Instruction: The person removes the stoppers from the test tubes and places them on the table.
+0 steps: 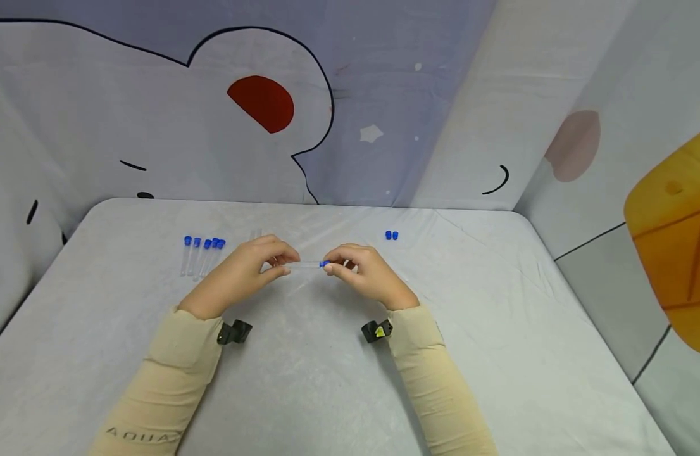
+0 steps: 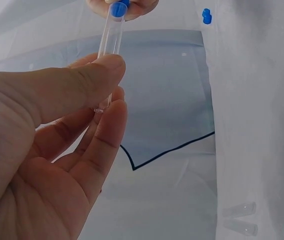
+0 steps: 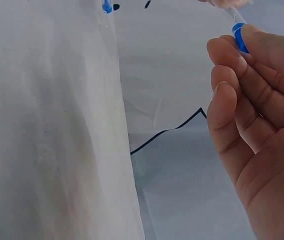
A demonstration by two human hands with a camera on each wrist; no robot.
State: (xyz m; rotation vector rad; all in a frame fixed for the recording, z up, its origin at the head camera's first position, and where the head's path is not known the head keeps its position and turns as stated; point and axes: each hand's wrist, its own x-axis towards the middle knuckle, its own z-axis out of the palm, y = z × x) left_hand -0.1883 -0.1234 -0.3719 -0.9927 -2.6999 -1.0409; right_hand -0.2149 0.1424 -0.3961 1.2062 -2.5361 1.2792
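Between finger and thumb my left hand (image 1: 250,269) holds a clear test tube (image 2: 113,37), which lies nearly level above the table in the head view. At the tube's mouth my right hand (image 1: 364,272) pinches a blue cap (image 3: 240,37). The cap sits right at the tube's open end, partly covered by the right fingertips. In the left wrist view the left thumb presses along the tube's side, and its rounded bottom shows near the curled fingers.
Several blue-capped tubes (image 1: 197,243) lie in a row on the white table (image 1: 304,392) at the left. Two loose blue caps (image 1: 392,235) stand at the back right. Two uncapped clear tubes (image 2: 241,227) lie behind the left hand. A printed curtain (image 1: 384,95) hangs behind the table.
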